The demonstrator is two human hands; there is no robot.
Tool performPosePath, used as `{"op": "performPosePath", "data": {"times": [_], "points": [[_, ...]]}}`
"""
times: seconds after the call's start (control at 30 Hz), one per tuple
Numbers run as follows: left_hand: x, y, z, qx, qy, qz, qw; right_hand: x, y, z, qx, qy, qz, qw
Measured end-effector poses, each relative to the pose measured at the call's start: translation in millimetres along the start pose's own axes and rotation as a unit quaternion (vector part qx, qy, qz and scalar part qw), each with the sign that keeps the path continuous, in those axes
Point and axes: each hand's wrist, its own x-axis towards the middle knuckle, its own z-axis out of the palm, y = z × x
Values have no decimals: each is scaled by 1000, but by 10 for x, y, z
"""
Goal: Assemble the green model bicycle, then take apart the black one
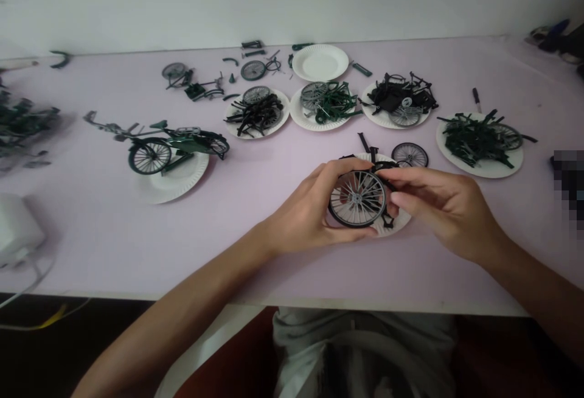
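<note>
My left hand (305,210) grips a small black spoked bicycle wheel (358,199) from its left side, thumb over the top rim. My right hand (438,206) pinches black parts at the wheel's right edge, where a black frame piece (382,167) meets it. Both hands hover over a white paper plate (398,223) at the middle of the table. A second loose wheel (409,154) lies just behind that plate.
An assembled green model bicycle (176,145) rests on a plate (182,182) at left. Behind stand plates of black parts (258,113), green parts (329,103), black parts (401,101), dark green parts (479,139), and an empty plate (320,62). Loose pieces (196,84) lie at back left.
</note>
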Motion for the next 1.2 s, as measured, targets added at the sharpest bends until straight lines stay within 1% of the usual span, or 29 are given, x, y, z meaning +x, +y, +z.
{"op": "performPosePath", "data": {"times": [0.13,0.23,0.37,0.47,0.57,0.67,0.73,0.83,0.93,1.0,1.1,1.2], "points": [[17,30,-2,27,-9,-6,1000,20,20,-4,14,-20,14,1000],[27,59,0,39,-23,4,999,19,22,16,-8,-27,15,1000],[20,74,10,42,-33,-5,999,13,19,22,-66,-28,-9,997],[14,61,18,42,-17,2,999,23,36,19,-130,-23,-52,990],[18,42,22,55,18,5,998,38,85,26,-192,-25,-125,973],[26,23,16,70,46,7,996,46,147,43,-245,-37,-218,944],[28,11,9,74,59,15,995,46,180,53,-268,-49,-255,928],[22,-4,-4,79,63,21,995,44,202,56,-283,-57,-273,918],[14,-5,-25,86,53,13,995,45,194,43,-302,-60,-285,908],[15,-2,-50,85,57,8,995,47,182,29,-321,-65,-298,897],[34,-6,-114,88,84,18,992,46,175,15,-351,-84,-309,880],[56,-27,-189,121,120,16,985,32,207,22,-389,-110,-327,855]]}}
